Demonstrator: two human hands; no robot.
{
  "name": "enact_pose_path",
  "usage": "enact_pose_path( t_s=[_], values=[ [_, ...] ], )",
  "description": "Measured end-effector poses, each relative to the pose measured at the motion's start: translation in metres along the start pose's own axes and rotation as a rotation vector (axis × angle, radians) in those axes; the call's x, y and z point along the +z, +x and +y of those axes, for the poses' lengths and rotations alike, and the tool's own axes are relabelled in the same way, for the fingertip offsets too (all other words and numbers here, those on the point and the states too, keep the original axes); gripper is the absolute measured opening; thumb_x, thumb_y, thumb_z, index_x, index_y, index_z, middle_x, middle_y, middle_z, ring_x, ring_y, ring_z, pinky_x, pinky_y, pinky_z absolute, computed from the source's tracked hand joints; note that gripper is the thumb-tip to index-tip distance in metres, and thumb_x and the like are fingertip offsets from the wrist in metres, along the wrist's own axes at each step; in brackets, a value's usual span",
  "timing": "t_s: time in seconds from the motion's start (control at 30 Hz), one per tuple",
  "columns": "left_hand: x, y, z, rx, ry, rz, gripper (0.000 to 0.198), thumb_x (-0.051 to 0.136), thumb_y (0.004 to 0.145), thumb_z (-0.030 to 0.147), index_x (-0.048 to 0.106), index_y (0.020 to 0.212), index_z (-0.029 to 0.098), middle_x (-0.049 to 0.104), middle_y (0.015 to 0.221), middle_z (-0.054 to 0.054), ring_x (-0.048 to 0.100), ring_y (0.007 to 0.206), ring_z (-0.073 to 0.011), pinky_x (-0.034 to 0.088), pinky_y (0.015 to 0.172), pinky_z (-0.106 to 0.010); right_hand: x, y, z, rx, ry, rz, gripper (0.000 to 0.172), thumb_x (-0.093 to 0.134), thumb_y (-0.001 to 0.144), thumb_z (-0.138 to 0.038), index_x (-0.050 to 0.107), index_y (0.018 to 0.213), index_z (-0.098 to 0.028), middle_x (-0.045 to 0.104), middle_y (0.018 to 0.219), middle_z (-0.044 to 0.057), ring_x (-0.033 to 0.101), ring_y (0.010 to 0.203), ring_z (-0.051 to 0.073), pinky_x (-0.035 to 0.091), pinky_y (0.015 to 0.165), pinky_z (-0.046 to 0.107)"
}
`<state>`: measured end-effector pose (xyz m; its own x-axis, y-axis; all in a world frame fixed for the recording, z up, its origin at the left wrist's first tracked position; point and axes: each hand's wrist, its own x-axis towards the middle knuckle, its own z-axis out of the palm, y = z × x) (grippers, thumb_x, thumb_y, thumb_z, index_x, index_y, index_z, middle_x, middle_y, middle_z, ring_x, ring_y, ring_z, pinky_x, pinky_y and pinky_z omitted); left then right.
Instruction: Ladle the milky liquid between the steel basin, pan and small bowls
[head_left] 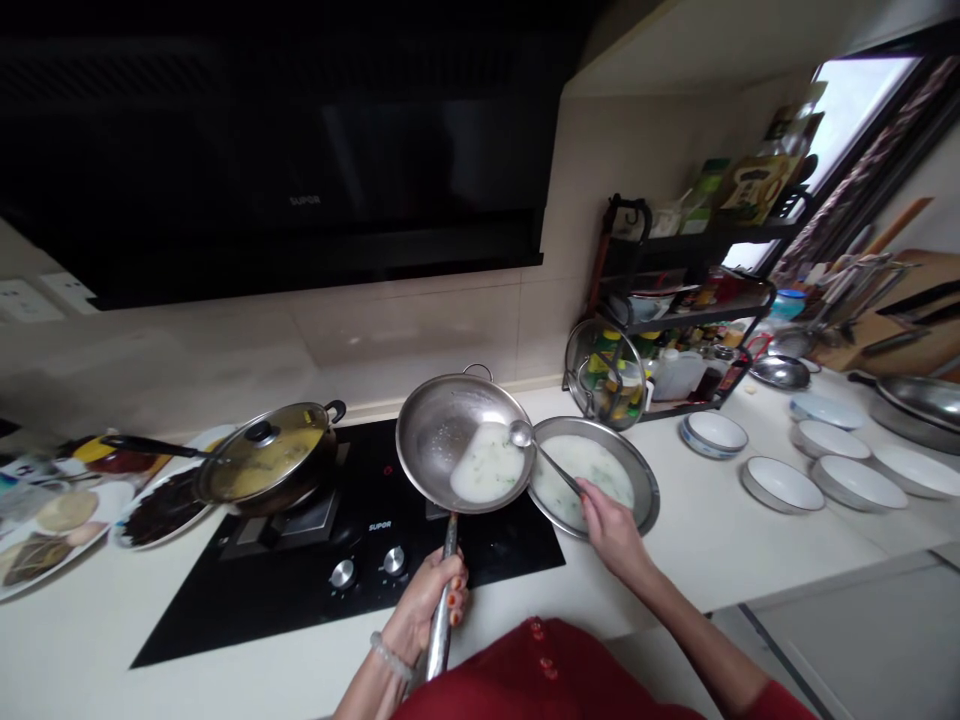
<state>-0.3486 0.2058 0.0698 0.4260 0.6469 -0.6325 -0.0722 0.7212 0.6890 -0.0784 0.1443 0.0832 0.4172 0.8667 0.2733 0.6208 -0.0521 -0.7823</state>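
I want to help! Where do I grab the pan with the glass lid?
Take the long black handle of the lidded pan, coming from the left. It juts out sideways, away from the stove, while the pan body may be hot.

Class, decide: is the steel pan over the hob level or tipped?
Tipped: the pan, gripped by the left hand, tilts toward the basin, its white soup pooled at the low rim.

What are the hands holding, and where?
Left hand grips the long handle of the round steel pan; right hand holds the handle end of the steel ladle.
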Motion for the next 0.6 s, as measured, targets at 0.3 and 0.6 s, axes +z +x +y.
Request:
enact_pose_path(
  t_s=[0.3, 0.6],
  values=[
    [-0.003, 0.005, -0.002, 0.014, -0.017, -0.028, 0.033, 0.066, 0.06, 0.026, 0.037, 0.074, 0.022, 0.038, 0.047, 0.011, 0.028, 0.032, -0.0028, 0.021, 0.032, -0.015, 0.037, 0.032, 0.003, -0.008, -0.081, -0.09, 0.036, 0.045, 0.077, -0.02, 0.065, 0.106, -0.014, 0.069, 0.082, 0.01, 0.064, 0.078, 0.024, 0.048, 0.079, 0.036],
    [-0.002, 0.002, 0.0, -0.003, -0.018, -0.004, 0.036, 0.069, 0.061, 0.03, 0.038, 0.075, 0.022, 0.039, 0.05, 0.011, 0.029, 0.033, -0.002, 0.022, 0.031, -0.014, 0.021, 0.031, -0.004, 0.403, 0.366, 0.018, 0.032, 0.05, 0.07, -0.029, 0.064, 0.094, -0.013, 0.052, 0.052, -0.003, 0.043, 0.043, 0.012, 0.035, 0.042, 0.024]
  ],
)
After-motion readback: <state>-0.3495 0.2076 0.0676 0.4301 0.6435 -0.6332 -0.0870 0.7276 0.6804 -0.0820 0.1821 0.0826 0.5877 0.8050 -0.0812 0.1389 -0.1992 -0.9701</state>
